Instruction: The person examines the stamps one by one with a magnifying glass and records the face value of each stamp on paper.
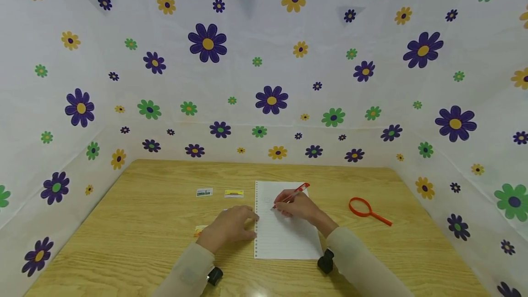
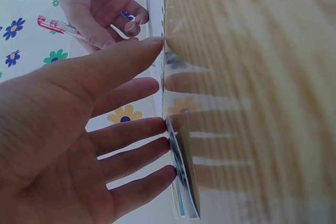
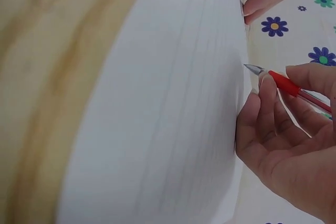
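A lined sheet of paper (image 1: 284,242) with punched holes down its left edge lies on the table. My right hand (image 1: 301,206) pinches a red pen (image 3: 286,82) between thumb and fingers, its metal tip close over the upper part of the sheet, where faint marks show. At the sheet's left edge rests my left hand (image 1: 228,228), fingers spread and thumb toward the paper. In the left wrist view its lower fingertips are right at a small picture card (image 2: 181,177). Another card (image 1: 199,230), orange and yellow, peeks out beside this hand, partly hidden by it.
Two more small cards lie beyond the left hand: a greenish one (image 1: 204,192) and a yellow one (image 1: 233,194). A red magnifying glass (image 1: 360,207) lies right of the paper. A flower-printed white cloth (image 1: 247,77) encloses the wooden table (image 1: 136,223) at the back and sides.
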A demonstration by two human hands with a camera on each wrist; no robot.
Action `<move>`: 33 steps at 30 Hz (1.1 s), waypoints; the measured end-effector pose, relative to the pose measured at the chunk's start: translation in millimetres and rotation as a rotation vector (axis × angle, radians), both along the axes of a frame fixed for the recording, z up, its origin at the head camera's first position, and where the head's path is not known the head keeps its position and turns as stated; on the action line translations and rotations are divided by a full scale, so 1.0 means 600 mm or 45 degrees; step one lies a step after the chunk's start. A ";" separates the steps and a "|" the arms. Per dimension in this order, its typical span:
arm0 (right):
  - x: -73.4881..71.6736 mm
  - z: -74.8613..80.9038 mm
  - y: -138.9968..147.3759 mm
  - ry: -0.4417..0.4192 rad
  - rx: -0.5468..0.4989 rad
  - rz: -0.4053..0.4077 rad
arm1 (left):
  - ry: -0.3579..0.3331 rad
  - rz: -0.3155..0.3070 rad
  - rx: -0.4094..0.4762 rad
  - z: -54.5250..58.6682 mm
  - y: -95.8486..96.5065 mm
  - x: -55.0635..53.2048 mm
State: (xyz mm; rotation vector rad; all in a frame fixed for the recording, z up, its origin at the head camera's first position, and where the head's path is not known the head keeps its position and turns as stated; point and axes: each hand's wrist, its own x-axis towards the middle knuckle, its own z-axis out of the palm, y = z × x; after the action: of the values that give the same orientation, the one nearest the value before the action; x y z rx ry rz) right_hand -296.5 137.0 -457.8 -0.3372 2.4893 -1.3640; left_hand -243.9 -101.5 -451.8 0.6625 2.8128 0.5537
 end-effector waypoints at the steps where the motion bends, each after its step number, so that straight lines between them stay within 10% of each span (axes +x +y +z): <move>1: -0.001 -0.001 -0.001 0.006 0.006 -0.001 | 0.001 -0.002 0.000 0.000 0.000 0.000; 13: -0.002 0.012 0.015 0.078 0.041 0.042 | -0.007 0.001 -0.008 0.000 -0.002 -0.002; 33: 0.007 0.041 0.119 0.732 0.406 0.187 | 0.005 0.010 -0.004 0.001 -0.002 0.002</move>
State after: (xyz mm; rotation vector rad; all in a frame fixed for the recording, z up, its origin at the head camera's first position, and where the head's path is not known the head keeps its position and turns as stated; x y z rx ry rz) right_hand -292.2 208.2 -433.0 -0.9250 2.9982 -0.8736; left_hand -242.5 -102.4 -451.5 0.6530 2.8208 0.5494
